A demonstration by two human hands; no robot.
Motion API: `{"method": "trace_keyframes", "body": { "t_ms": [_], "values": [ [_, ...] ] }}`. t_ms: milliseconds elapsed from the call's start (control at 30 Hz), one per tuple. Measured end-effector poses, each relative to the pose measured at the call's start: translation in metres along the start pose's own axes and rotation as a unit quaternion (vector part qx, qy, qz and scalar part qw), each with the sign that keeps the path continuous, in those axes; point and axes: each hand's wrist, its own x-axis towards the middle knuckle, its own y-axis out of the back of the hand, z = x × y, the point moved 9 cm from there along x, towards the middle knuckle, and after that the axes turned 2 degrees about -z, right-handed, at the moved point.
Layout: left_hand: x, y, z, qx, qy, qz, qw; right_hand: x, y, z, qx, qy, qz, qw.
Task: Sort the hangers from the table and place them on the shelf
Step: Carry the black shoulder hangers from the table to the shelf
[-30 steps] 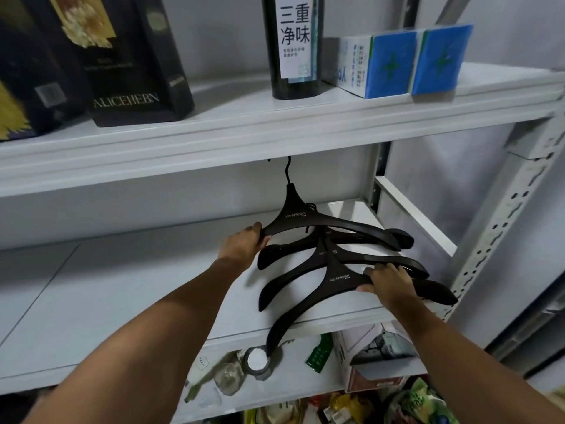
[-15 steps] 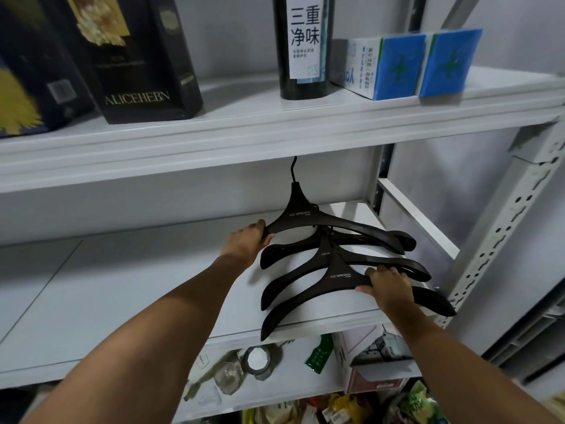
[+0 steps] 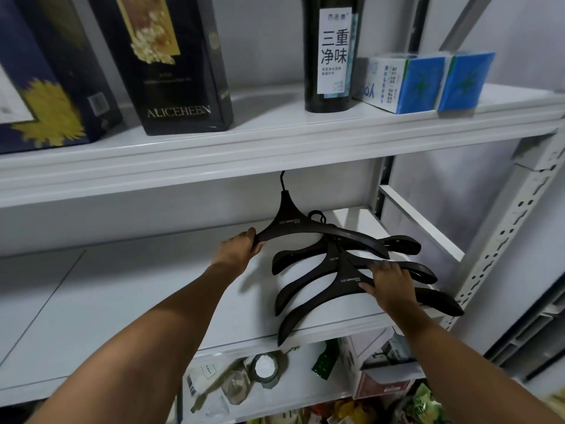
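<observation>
Both hands were on a fan of dark hangers (image 3: 330, 264) lying on the white shelf (image 3: 153, 295). The left hand (image 3: 237, 249) was curled shut around the left tip of the top hanger (image 3: 289, 220). From that grip, the hanger's neck and thin hook went up and to the right, toward the back of the shelf. The right hand (image 3: 388, 284) lay on the right arm of the front hanger (image 3: 351, 284), fingers pressed down on top of it. I could not tell if the thumb was tucked under it. To the left of that grip, the front hanger's other tip poked out past the shelf edge.

The hangers were already on the shelf, so this looked like the tidy-up step: lining them up in a neat row. There looked to be four of them, overlapping.

Next, the front hanger probably needed a push back, away from the edge, so it would not slip off. The left hand could hold the top one steady while the right hand slid the others in under it.
</observation>
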Motion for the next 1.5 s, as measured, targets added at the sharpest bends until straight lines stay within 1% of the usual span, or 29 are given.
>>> {"method": "trace_keyframes", "body": {
  "t_ms": [100,267,433,600,700,800,900,1100,1233,1500],
  "values": [
    [-0.006,0.006,-0.031,0.016,0.026,0.024,0.999,0.003,0.014,0.0,-0.014,-0.022,0.009,1.0],
    [-0.023,0.005,-0.094,-0.01,0.055,0.037,0.998,0.013,0.047,-0.015,-0.016,-0.036,0.028,0.999],
    [-0.044,-0.002,-0.144,-0.053,0.076,0.022,0.995,0.022,0.084,-0.07,0.001,0.01,0.086,0.996],
    [-0.06,-0.015,-0.195,-0.052,0.087,0.013,0.995,0.037,0.108,-0.144,0.041,0.07,0.13,0.988],
    [-0.063,-0.024,-0.22,-0.051,0.098,0.005,0.994,0.044,0.112,-0.187,0.064,0.103,0.142,0.982],
    [-0.063,-0.031,-0.242,-0.048,0.103,-0.003,0.994,0.049,0.112,-0.221,0.053,0.134,0.168,0.975],
    [-0.06,-0.04,-0.262,-0.052,0.102,-0.01,0.993,0.05,0.112,-0.242,0.038,0.145,0.193,0.97],
    [-0.04,-0.059,-0.28,-0.03,0.097,-0.039,0.994,0.061,0.087,-0.283,0.07,0.219,0.105,0.967],
    [-0.022,-0.07,-0.281,-0.031,0.083,-0.059,0.994,0.064,0.076,-0.297,0.066,0.235,0.053,0.968],
    [0.002,-0.093,-0.275,-0.03,0.046,-0.114,0.992,0.063,0.062,-0.297,0.078,0.211,0.055,0.973]
  ]
}}
